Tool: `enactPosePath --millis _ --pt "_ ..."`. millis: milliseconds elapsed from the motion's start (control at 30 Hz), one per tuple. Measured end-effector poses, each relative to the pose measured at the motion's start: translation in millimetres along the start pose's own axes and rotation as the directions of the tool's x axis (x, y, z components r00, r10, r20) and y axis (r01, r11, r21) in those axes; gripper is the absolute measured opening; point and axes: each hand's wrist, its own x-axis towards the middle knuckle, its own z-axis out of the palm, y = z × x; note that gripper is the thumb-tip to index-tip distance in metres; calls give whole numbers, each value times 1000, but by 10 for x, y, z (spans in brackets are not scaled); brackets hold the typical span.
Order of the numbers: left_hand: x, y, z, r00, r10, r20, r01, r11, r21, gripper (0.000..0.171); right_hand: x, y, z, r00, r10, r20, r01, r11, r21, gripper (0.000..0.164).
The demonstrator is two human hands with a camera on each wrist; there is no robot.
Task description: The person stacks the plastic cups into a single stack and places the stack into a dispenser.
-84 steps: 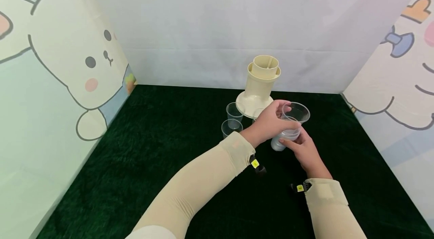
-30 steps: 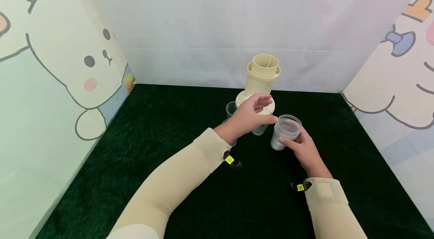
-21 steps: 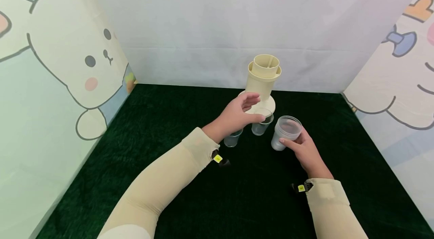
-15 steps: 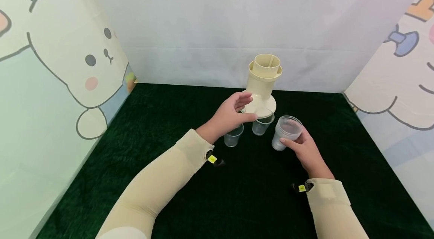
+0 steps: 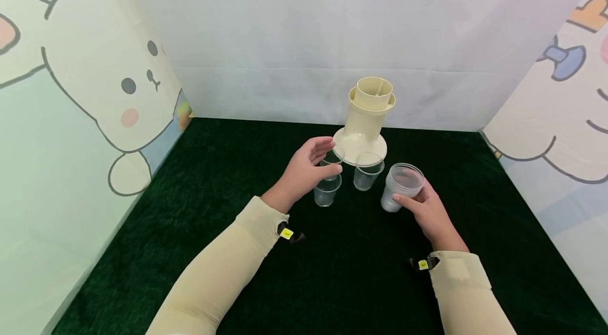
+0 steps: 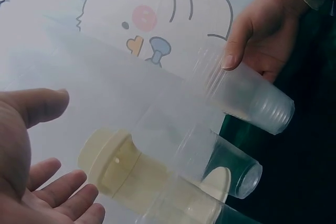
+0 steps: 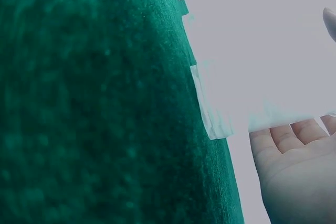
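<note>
In the head view, my right hand [image 5: 429,213] grips a stack of nested clear plastic cups [image 5: 401,187], thumb on the near side. The left wrist view shows the same stack [image 6: 257,103] with the thumb against its side. My left hand [image 5: 301,171] holds nothing; its fingers are extended and the thumb stands apart. That thumb overlaps the rims of two clear cups, a nearer one [image 5: 325,195] and one behind it that is partly hidden by the hand. A third clear cup [image 5: 364,179] stands between the left hand and the stack.
Behind the cups stands a cream plastic cylinder holder [image 5: 363,121] on a round base. Dark green cloth [image 5: 304,282] covers the table. A white backdrop [image 5: 304,18] rises behind, with cartoon-printed panels at both sides.
My left hand has let go of a clear cup at the stack, which now sits nested there, and has moved left to the loose cups. My right hand has stayed in place.
</note>
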Motion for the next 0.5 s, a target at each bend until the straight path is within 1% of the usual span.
enactPosePath --millis 100,333,500 --pt "-37 -46 -14 1000 1 -27 -1 1000 5 68 3 0 4 1000 -4 3 4 1000 0 74" --pt "-113 -136 -56 998 14 -61 -12 999 32 67 2 4 14 1000 -10 12 10 1000 7 73" --pt "-144 -198 -59 997 22 -70 -20 999 27 68 -3 -3 5 1000 -2 5 2 1000 13 73"
